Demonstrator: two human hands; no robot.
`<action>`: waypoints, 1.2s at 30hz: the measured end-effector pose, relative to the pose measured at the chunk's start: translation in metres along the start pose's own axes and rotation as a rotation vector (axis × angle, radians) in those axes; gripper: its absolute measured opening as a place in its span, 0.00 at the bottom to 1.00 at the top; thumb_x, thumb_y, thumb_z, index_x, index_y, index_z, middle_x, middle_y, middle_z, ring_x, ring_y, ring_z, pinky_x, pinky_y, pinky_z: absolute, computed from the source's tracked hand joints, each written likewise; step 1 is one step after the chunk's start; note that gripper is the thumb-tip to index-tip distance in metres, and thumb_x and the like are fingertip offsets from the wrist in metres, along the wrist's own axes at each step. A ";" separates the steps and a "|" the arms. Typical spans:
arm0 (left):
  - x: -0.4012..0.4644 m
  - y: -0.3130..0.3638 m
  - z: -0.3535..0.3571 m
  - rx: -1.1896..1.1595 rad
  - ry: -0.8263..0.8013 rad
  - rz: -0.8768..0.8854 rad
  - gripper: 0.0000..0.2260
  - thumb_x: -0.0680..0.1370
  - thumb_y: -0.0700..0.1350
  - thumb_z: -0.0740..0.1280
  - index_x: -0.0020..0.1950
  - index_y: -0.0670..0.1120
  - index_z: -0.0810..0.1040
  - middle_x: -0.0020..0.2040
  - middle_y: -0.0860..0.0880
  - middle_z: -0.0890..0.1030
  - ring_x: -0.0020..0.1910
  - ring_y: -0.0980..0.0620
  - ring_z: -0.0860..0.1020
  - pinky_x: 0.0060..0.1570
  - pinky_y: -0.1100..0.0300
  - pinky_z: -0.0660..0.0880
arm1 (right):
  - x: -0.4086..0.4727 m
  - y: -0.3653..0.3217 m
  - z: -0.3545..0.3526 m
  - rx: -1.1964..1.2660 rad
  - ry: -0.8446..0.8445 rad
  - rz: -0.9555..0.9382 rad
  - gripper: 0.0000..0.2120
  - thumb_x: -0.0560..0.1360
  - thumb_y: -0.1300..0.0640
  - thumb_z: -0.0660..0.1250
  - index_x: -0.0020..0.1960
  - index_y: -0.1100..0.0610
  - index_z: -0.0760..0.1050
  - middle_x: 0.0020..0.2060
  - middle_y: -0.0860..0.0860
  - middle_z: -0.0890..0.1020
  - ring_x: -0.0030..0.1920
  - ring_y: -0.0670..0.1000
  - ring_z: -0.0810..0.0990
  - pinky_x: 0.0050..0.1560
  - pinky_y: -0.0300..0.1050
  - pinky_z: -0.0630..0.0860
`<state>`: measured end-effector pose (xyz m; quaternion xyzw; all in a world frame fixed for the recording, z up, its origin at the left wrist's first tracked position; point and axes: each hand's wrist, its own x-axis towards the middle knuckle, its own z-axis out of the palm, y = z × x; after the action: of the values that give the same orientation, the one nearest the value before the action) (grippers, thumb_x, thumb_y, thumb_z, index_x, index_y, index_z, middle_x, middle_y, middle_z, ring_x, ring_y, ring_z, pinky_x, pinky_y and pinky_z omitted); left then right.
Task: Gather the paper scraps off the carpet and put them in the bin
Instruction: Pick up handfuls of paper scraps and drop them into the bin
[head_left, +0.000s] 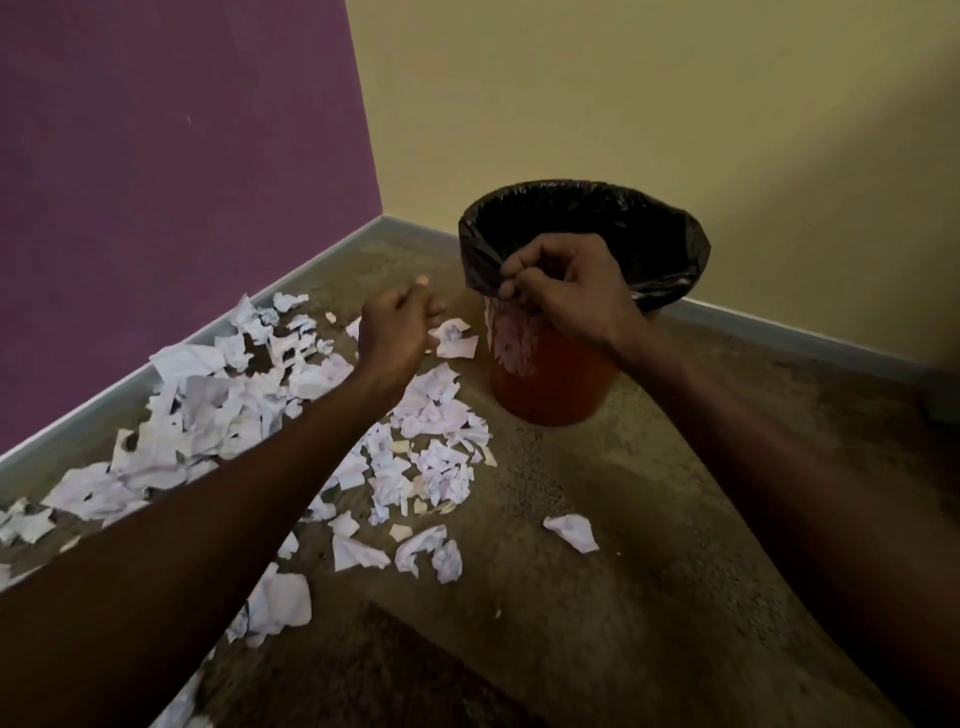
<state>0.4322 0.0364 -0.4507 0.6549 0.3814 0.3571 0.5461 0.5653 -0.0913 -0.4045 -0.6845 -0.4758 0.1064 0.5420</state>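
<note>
Several torn white paper scraps (249, 395) lie spread over the brown carpet (649, 545) along the left wall, with one lone scrap (571, 531) further right. A red bin (550, 384) lined with a black bag (644, 228) stands in the corner. My right hand (566, 286) is at the bin's near rim, its fingers pinching the edge of the black bag. Over the scraps to the left of the bin hovers my left hand (397, 332), fingers loosely curled; I see nothing in it.
A purple wall (156, 182) on the left and a yellow wall (675, 93) behind meet in the corner, with a pale skirting board (291, 275) along the floor. Bare carpet stretches to the right and front of the bin.
</note>
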 end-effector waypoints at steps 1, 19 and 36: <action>-0.007 -0.015 -0.005 0.043 -0.013 -0.015 0.13 0.83 0.51 0.60 0.53 0.43 0.80 0.48 0.48 0.84 0.45 0.53 0.82 0.42 0.58 0.80 | -0.010 0.005 0.007 0.001 -0.043 0.002 0.07 0.75 0.69 0.63 0.46 0.64 0.81 0.37 0.56 0.85 0.35 0.46 0.83 0.38 0.37 0.79; -0.143 -0.219 -0.032 1.113 -0.187 0.034 0.41 0.65 0.72 0.66 0.73 0.62 0.56 0.78 0.36 0.53 0.76 0.31 0.51 0.67 0.28 0.57 | -0.181 0.192 0.050 -0.742 -0.648 0.524 0.13 0.77 0.47 0.65 0.54 0.56 0.73 0.56 0.60 0.71 0.54 0.60 0.75 0.54 0.48 0.73; -0.149 -0.239 -0.089 0.935 -0.243 0.209 0.16 0.72 0.33 0.70 0.59 0.35 0.76 0.59 0.36 0.74 0.57 0.36 0.73 0.53 0.46 0.72 | -0.220 0.171 0.093 -0.423 -0.761 0.133 0.07 0.73 0.55 0.70 0.50 0.52 0.82 0.47 0.50 0.82 0.49 0.49 0.78 0.50 0.44 0.74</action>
<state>0.2595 -0.0294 -0.6813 0.9014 0.3666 0.1215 0.1957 0.4803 -0.1939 -0.6666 -0.7217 -0.6077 0.2858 0.1678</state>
